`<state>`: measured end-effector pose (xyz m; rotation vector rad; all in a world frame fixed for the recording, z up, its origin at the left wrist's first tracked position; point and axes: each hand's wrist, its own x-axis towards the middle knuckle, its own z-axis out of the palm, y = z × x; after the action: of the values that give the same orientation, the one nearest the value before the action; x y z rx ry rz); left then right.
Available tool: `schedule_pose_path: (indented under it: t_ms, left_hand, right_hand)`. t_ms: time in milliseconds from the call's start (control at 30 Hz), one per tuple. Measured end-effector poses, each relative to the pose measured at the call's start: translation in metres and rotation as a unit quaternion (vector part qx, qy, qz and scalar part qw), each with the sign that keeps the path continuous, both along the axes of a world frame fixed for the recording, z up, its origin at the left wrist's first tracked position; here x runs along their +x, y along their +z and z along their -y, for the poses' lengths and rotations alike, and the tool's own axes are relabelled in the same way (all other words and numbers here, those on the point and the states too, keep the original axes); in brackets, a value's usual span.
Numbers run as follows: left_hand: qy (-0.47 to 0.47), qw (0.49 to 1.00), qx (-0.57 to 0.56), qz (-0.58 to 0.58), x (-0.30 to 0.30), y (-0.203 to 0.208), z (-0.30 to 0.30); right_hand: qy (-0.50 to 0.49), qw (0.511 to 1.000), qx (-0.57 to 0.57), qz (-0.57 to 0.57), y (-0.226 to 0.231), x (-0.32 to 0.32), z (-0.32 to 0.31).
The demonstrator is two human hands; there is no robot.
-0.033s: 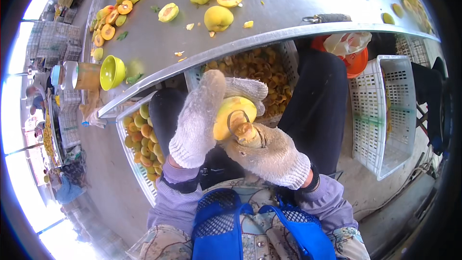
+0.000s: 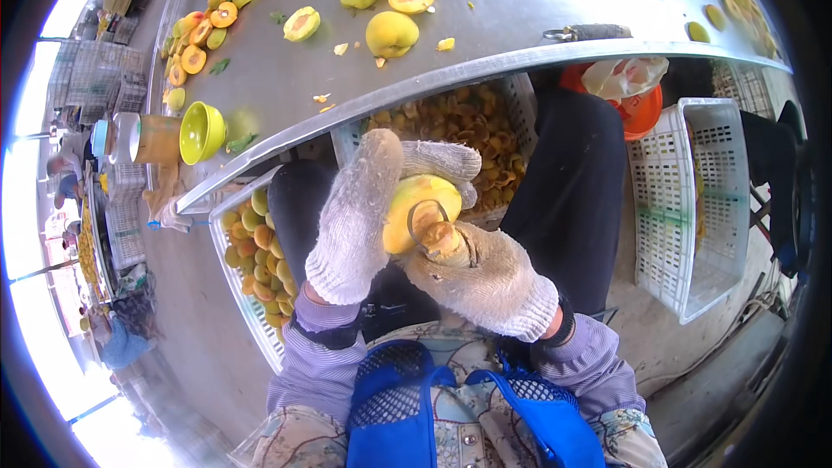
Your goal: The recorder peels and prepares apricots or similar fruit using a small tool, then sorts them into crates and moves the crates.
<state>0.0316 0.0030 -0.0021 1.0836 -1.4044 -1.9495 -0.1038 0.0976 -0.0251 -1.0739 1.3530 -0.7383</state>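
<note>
A halved yellow peach (image 2: 440,191) is held above my lap in my left hand (image 2: 351,221), whose gloved fingers wrap around its far side. My right hand (image 2: 494,286), in a stained knit glove, is closed on a pitting tool with a thin curved metal loop (image 2: 411,218). The loop lies against the cut face of the peach. A brownish-yellow lump, perhaps the pit or flesh, sits by my right thumb; the tool's handle is hidden in the glove. Below the hands is a white crate (image 2: 523,91) with many peach pieces.
Peach halves (image 2: 303,24) and whole peaches (image 2: 392,35) lie on the metal table (image 2: 511,0), with a wrapped-handled tool (image 2: 598,32) near its edge. A green bowl (image 2: 203,133) stands left. A fruit crate (image 2: 260,329) is by my left leg; an orange bucket (image 2: 643,113) and white crate (image 2: 724,208) are right.
</note>
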Motion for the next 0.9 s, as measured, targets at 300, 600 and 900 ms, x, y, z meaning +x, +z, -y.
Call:
schedule_pose_path:
  t_ms: [300, 600, 900]
  left_hand:
    - [0.112, 0.992, 0.038, -0.050, -0.012, -0.005, -0.009]
    - [0.122, 0.986, 0.080, -0.080, -0.008, -0.008, -0.008]
    - [0.073, 0.992, -0.102, 0.034, -0.005, -0.008, -0.017]
  right_hand:
    - [-0.054, 0.992, -0.087, -0.079, -0.009, 0.007, -0.002]
    - [-0.066, 0.984, -0.131, -0.100, -0.003, 0.002, -0.003]
    - [-0.019, 0.997, -0.046, -0.061, 0.000, 0.000, -0.001]
